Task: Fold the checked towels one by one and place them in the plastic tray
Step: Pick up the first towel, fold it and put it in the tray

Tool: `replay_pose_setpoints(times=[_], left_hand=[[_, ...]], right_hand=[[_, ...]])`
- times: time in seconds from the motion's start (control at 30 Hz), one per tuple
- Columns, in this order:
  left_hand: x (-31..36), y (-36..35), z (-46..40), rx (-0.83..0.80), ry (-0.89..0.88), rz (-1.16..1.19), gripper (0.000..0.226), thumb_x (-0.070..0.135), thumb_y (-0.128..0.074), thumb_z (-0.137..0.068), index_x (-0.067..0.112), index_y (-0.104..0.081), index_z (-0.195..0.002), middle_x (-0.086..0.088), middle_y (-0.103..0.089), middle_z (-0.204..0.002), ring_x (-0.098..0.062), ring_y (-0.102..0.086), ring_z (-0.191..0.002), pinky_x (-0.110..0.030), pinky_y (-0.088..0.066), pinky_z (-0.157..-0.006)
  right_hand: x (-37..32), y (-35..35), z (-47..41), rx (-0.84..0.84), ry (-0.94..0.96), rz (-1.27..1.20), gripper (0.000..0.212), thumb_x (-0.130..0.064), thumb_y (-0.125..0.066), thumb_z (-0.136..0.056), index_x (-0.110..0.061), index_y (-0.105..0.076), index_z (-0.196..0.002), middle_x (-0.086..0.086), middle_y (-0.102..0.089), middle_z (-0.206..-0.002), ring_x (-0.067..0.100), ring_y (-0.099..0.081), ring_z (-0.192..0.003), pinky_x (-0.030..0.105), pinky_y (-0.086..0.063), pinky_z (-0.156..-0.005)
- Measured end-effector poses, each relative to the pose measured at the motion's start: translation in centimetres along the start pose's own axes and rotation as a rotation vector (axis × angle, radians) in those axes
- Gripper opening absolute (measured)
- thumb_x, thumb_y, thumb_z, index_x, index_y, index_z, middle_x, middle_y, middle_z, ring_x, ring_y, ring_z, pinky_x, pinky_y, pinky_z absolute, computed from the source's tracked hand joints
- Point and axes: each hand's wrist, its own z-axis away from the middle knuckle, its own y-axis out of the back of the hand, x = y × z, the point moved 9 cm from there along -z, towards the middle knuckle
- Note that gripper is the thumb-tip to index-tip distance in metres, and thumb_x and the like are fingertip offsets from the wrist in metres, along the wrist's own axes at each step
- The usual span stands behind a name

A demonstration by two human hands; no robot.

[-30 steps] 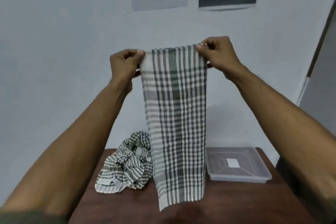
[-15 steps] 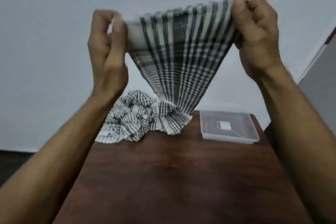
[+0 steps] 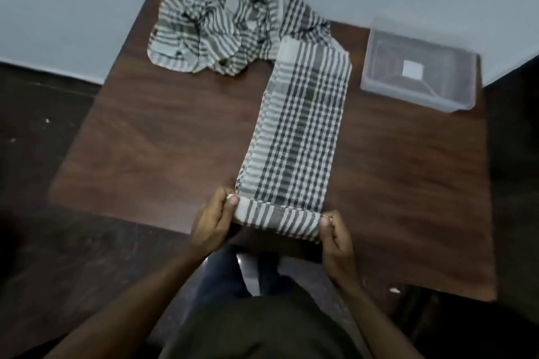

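Two hands, left hand (image 3: 214, 220) and right hand (image 3: 335, 237), pinch the near corners of the long towel (image 3: 300, 128) lying mid-frame on the table (image 3: 151, 140). Uneven pulling could skew the fold; its far end touches the crumpled towels (image 3: 213, 23), which might drag along. The tray (image 3: 420, 67) sits upper right.

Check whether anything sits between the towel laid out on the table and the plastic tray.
Nothing visible does. The laid-out towel lies just left of the plastic tray, with only bare table between them. The crumpled towels sit to the far left, off that path. The tray looks empty.
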Motion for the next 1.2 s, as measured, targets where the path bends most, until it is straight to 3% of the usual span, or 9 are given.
replay_pose_setpoints(times=[0.27, 0.37, 0.47, 0.57, 0.67, 0.77, 0.93, 1.1, 1.2], left_hand=[[-1.2, -1.3, -4.2, -0.080, 0.079, -0.089, 0.044, 0.072, -0.027, -0.089, 0.030, -0.040, -0.085, 0.009, -0.049, -0.059, -0.017, -0.054, -0.054, -0.048, -0.053, -0.054], [-1.4, -2.0, -6.0, -0.089, 0.121, -0.139, 0.044, 0.071, -0.027, -0.089, 0.030, -0.039, -0.080, 0.009, -0.047, -0.057, -0.015, -0.050, -0.052, -0.048, -0.053, -0.058], [-1.4, -2.2, -7.1, -0.116, 0.162, -0.192, 0.045, 0.067, -0.032, -0.088, 0.025, -0.045, -0.085, 0.007, -0.053, -0.062, -0.014, -0.052, -0.057, -0.042, -0.051, -0.064], [-1.3, -2.1, -6.8, -0.156, 0.209, -0.272, 0.045, 0.070, -0.036, -0.087, 0.027, -0.048, -0.098, 0.006, -0.064, -0.076, -0.021, -0.063, -0.072, -0.039, -0.052, -0.068], [-1.2, -0.2, -4.9, -0.063, 0.269, -0.330, 0.038, 0.063, -0.042, -0.091, 0.031, -0.046, -0.111, 0.011, -0.063, -0.086, -0.017, -0.060, -0.078, -0.037, -0.047, -0.074], [1.4, 2.2, -2.4, 0.125, -0.111, -0.431, 0.035, 0.049, -0.048, -0.094, 0.017, -0.056, -0.107, 0.001, -0.060, -0.089, -0.020, -0.057, -0.080, -0.033, -0.045, -0.067], [0.2, -2.8, 1.0, -0.326, -0.674, -0.650, 0.042, 0.047, -0.052, -0.090, 0.020, -0.060, -0.121, -0.007, -0.059, -0.128, -0.026, -0.050, -0.127, -0.047, -0.034, -0.106], [1.6, -2.9, 0.6, -0.333, -0.747, -0.643, 0.022, 0.031, -0.052, -0.091, 0.020, -0.069, -0.101, -0.003, -0.067, -0.112, -0.021, -0.059, -0.115, -0.046, -0.031, -0.109], [3.0, -2.4, 1.7, -0.446, -0.699, -0.495, 0.012, 0.028, -0.057, -0.086, 0.022, -0.068, -0.088, 0.005, -0.068, -0.093, -0.015, -0.063, -0.100, -0.041, -0.031, -0.111]], right_hand=[[-0.8, -0.4, -2.5, 0.129, 0.073, 0.080, 0.026, -0.022, -0.035, -0.100, -0.021, -0.040, -0.074, -0.009, -0.039, -0.065, 0.000, -0.039, -0.056, 0.011, -0.032, -0.052], [0.5, -0.4, -4.1, 0.187, 0.011, 0.187, 0.039, -0.040, -0.037, -0.101, -0.012, -0.040, -0.074, -0.009, -0.038, -0.062, 0.004, -0.036, -0.053, 0.021, -0.032, -0.051], [1.1, -0.3, -5.0, 0.209, -0.056, 0.264, 0.032, -0.029, -0.047, -0.099, -0.009, -0.043, -0.074, -0.005, -0.041, -0.058, 0.008, -0.036, -0.052, 0.031, -0.033, -0.053], [1.2, 0.3, -4.4, 0.209, -0.136, 0.242, 0.019, -0.028, -0.057, -0.095, -0.009, -0.053, -0.092, 0.001, -0.052, -0.060, 0.013, -0.045, -0.052, 0.038, -0.042, -0.053], [0.1, 2.2, -2.1, 0.303, -0.108, 0.279, 0.022, -0.024, -0.061, -0.092, -0.017, -0.053, -0.112, -0.002, -0.061, -0.077, 0.010, -0.055, -0.064, 0.021, -0.042, -0.056], [-3.0, 1.3, 0.2, 0.216, 0.332, 0.624, 0.023, -0.020, -0.063, -0.089, -0.012, -0.061, -0.111, 0.003, -0.062, -0.103, 0.015, -0.057, -0.094, 0.022, -0.041, -0.077], [0.6, -3.5, 1.7, -0.266, 0.562, 0.940, 0.040, -0.040, -0.055, -0.093, -0.016, -0.057, -0.125, 0.009, -0.052, -0.138, 0.025, -0.043, -0.132, 0.046, -0.030, -0.112], [-1.3, -3.8, 1.2, -0.249, 0.593, 0.962, 0.009, -0.021, -0.058, -0.089, -0.017, -0.066, -0.092, 0.002, -0.065, -0.111, 0.019, -0.058, -0.108, 0.048, -0.029, -0.111], [-1.8, -2.6, 1.5, -0.375, 0.420, 0.778, 0.015, -0.031, -0.052, -0.091, -0.020, -0.058, -0.083, -0.006, -0.061, -0.087, 0.011, -0.057, -0.087, 0.043, -0.031, -0.108]])
